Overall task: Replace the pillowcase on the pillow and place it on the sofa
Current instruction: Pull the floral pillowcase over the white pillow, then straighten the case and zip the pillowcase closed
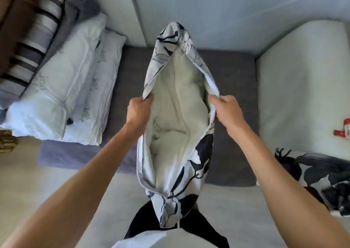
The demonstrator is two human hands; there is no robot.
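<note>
Grey sofa seat [227, 73] spreads below, two bare white pillows [62, 88] stacked at its left end beside striped cushions [32, 44]. Over the seat hangs the floral pillowcase [200, 156], mouth held wide, the pale pillow [176, 103] sunk inside it. Left hand [137, 111] pinches one edge of the opening, right hand [226, 111] the other. Another floral case [322, 175] lies crumpled at the right.

Two hands, the left hand [139, 109] and the right hand [226, 111], one floral pillowcase [200, 153] with one pillow [176, 103] inside, two bare white pillows [62, 88], one striped pillow [34, 44], one second floral case [322, 175].
</note>
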